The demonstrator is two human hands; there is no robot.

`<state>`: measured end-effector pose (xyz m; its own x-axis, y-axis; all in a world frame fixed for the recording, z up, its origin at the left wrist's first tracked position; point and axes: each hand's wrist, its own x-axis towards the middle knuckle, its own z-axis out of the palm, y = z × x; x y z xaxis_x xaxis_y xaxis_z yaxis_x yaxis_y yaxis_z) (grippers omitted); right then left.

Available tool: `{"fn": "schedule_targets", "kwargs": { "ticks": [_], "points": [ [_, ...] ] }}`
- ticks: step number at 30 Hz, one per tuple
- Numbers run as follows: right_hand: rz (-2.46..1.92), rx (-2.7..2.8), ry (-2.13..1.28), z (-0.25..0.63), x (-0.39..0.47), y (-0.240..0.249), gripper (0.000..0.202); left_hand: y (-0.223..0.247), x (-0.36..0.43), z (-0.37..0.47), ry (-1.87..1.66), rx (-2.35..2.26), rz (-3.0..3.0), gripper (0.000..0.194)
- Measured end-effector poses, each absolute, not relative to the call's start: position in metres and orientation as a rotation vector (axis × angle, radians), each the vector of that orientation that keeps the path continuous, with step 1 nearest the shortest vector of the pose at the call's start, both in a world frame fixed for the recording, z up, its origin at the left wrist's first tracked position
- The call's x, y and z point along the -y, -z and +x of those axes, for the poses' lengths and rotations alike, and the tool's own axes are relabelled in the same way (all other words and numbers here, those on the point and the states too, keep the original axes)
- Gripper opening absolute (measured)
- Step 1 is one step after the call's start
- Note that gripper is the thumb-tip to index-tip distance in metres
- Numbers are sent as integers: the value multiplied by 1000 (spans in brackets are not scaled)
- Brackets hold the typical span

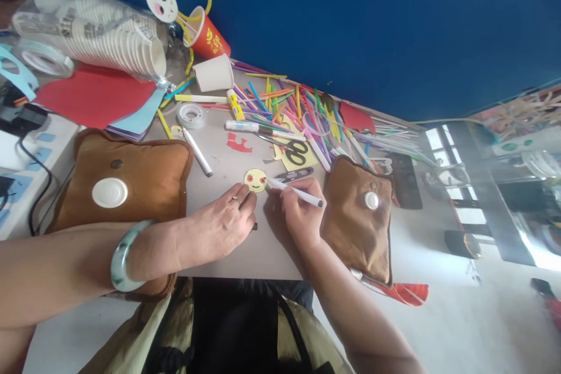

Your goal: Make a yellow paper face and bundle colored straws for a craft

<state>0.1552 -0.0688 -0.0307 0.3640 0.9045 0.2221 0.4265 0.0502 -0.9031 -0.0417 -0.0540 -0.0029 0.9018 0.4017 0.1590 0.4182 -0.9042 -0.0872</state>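
Observation:
A small round yellow paper face with red eyes or cheeks and a dark smile lies on the table. The bent fingertips of my left hand hold its lower edge. Gripped in my right hand is a white marker pen, its tip at the right rim of the face. A small black piece, perhaps a pen cap, shows beneath my left hand. Just above my right hand are a pair of thread snips and black-handled scissors on yellow paper.
Brown cushion-like warmers flank my hands, one left and one right. Behind are a capped marker, tape roll, glue stick and many coloured straws. A red cup carries a paper rabbit.

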Motion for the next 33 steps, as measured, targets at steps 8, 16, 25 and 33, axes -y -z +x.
{"fn": "schedule_targets", "kwargs": {
  "ticks": [8, 16, 25, 33],
  "points": [
    [-1594, 1292, -543, 152, 68, 28, 10, 4, 55, -42, 264, 647, -2920, 20],
    [-1629, 1356, -458, 150, 67, 25, 10, 3, 54, -42, 247, 626, -2902, 18],
    [-1623, 1249, -501, 152, 67, 28, 10, 2, 54, -41, 263, 635, -2911, 18],
    [-1633, 1268, -497, 153, 67, 30, 8, 0, 53, -41, 271, 631, -2915, 18]
  ]
}}
